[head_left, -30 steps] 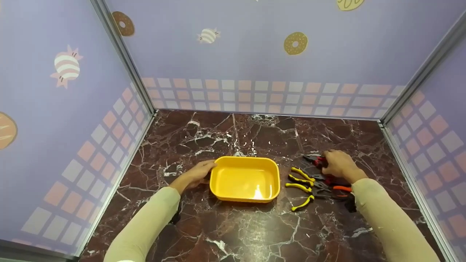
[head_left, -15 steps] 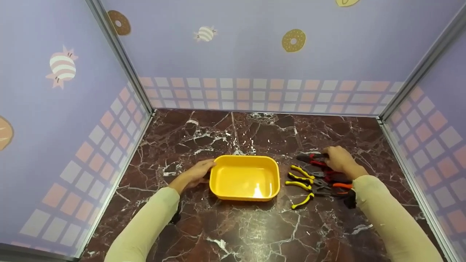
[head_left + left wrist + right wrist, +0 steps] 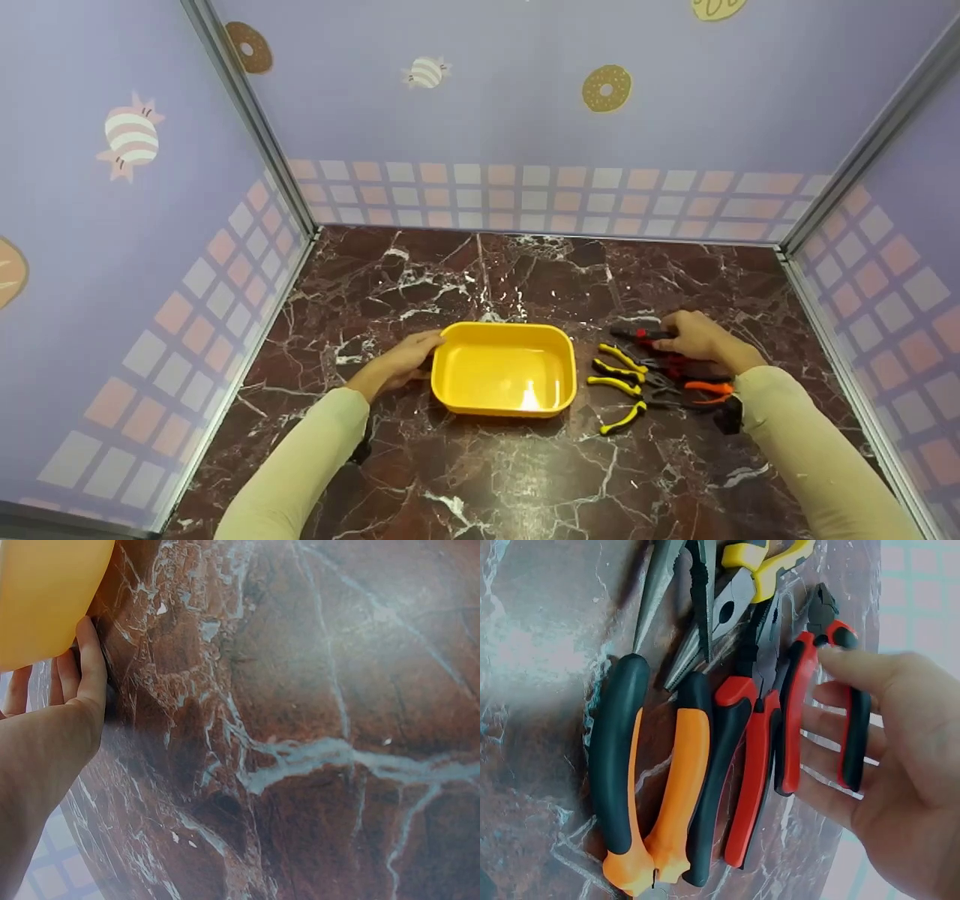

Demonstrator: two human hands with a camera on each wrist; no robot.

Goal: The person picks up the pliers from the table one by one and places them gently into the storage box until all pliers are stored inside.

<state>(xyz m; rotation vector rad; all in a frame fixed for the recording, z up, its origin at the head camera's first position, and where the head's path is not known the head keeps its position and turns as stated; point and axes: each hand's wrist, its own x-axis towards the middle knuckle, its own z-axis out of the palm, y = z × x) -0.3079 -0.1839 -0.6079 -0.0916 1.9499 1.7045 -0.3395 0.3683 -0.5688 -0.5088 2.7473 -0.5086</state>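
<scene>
A yellow rectangular plastic box (image 3: 502,367) sits on the dark marble surface. My left hand (image 3: 409,352) touches its left side near the back corner; in the left wrist view its fingers (image 3: 91,664) lie fairly straight against the outer wall. To the right of the box, my right hand (image 3: 697,335) holds red-and-black pliers (image 3: 791,720), thumb near the pivot and the other fingers passing behind the handles. Right beside them lie a second pair of red-and-black pliers (image 3: 754,787) and orange-and-black pliers (image 3: 681,772).
Yellow-and-black pliers (image 3: 619,386) with spread handles lie between the box and my right hand. Their metal noses overlap the other pliers. Purple patterned panels (image 3: 525,112) rise at the back and both sides, meeting at grey metal posts (image 3: 255,112).
The red-and-black pliers at my right hand have shifted slightly left, and their noses now point left. The left hand and the box have stayed in place.
</scene>
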